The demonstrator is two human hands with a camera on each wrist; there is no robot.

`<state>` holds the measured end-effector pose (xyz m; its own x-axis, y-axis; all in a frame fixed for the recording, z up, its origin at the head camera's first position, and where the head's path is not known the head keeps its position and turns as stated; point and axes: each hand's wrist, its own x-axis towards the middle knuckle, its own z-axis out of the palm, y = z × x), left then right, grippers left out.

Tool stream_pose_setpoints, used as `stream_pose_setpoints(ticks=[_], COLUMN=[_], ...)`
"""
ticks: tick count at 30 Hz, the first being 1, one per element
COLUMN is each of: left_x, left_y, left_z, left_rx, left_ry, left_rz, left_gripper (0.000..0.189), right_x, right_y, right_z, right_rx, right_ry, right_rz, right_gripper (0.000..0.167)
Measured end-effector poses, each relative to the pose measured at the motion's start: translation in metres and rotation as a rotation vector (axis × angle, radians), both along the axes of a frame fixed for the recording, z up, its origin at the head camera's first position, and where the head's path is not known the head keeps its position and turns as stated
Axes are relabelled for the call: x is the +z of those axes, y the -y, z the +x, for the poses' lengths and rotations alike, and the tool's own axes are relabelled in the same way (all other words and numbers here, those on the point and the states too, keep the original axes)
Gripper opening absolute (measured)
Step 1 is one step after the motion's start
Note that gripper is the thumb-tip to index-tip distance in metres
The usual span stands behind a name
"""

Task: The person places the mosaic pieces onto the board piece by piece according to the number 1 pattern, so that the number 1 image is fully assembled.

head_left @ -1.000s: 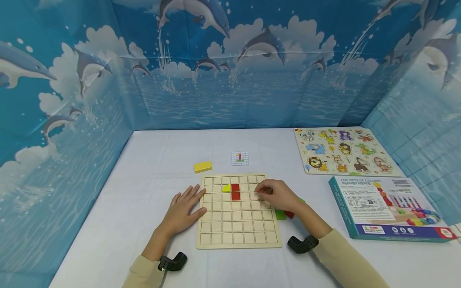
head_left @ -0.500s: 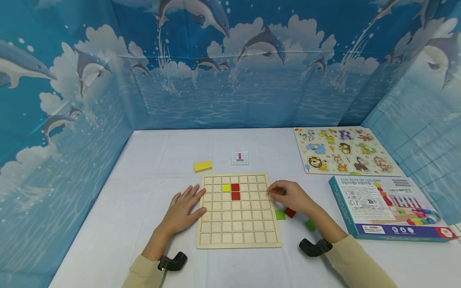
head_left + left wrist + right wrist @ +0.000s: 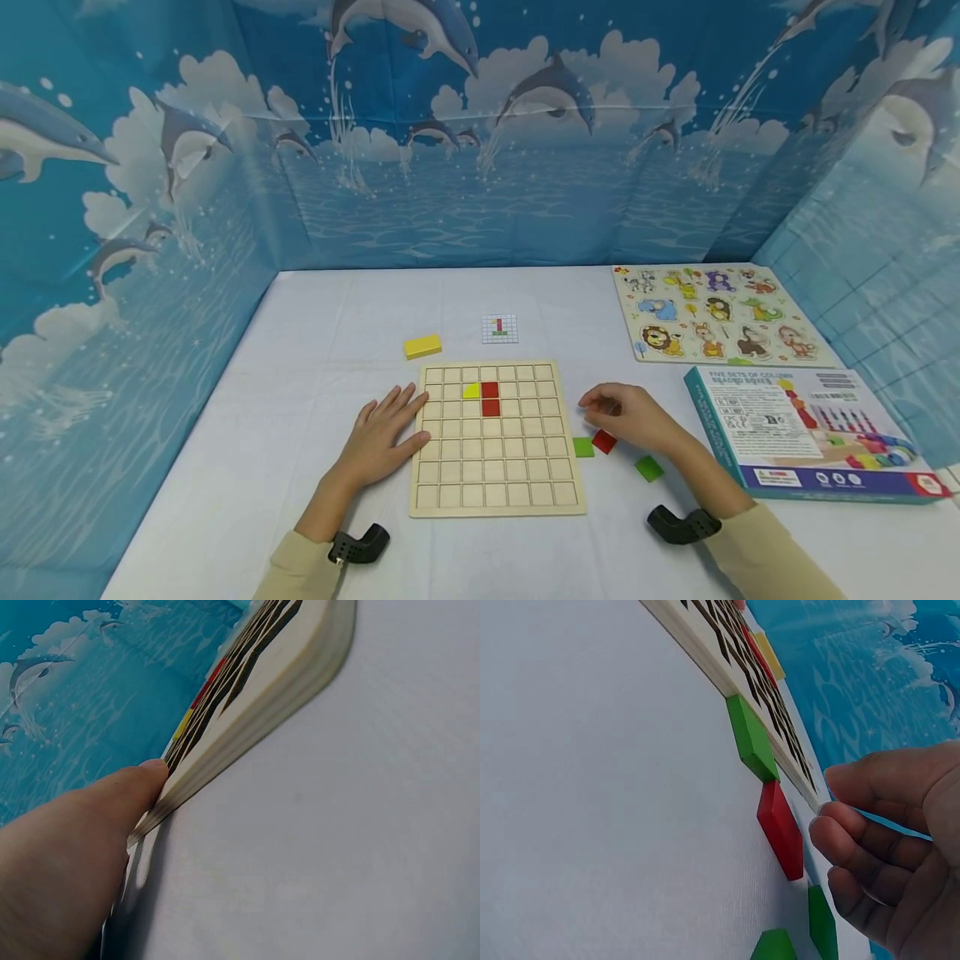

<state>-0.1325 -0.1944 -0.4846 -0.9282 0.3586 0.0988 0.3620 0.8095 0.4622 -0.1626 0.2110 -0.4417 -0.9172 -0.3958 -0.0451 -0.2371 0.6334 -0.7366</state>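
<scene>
A wooden grid board [image 3: 495,497] lies on the white table, with a yellow tile [image 3: 471,392] and two red tiles [image 3: 490,407] set in its upper cells. My left hand [image 3: 381,443] rests along the board's left edge, fingers spread; its thumb [image 3: 124,787] touches that edge in the left wrist view. Off the board's right side hovers my right hand [image 3: 628,414], fingers loosely curled with nothing between thumb and fingertips. Below it lie a green tile [image 3: 751,739] against the board, a loose red tile [image 3: 781,829] and further green tiles, one [image 3: 649,468] nearer the wrist.
A yellow block [image 3: 423,347] and a small printed grid card [image 3: 499,329] lie beyond the board. At the right are an animal puzzle board [image 3: 701,310] and a flat toy box [image 3: 772,425]. Dolphin-print cloth [image 3: 480,208] walls the table's back and sides.
My right hand has drawn back rightward from over the board's right columns to beside it, uncovering the loose green and red tiles. My left hand has stayed still.
</scene>
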Motion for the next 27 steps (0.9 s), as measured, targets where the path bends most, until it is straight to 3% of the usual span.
stream_pose_setpoints(ticks=[20, 27], left_x=[0.001, -0.001], left_y=[0.000, 0.000], left_z=[-0.001, -0.001], left_rx=[0.006, 0.005], left_ry=[0.009, 0.010], left_rz=[-0.005, -0.005], left_gripper=[0.065, 0.065], right_x=[-0.002, -0.002], right_y=[-0.024, -0.023], right_z=[0.013, 0.014], right_rx=[0.099, 0.134], right_ry=[0.010, -0.021], right_rz=[0.056, 0.093], right_gripper=[0.030, 0.027])
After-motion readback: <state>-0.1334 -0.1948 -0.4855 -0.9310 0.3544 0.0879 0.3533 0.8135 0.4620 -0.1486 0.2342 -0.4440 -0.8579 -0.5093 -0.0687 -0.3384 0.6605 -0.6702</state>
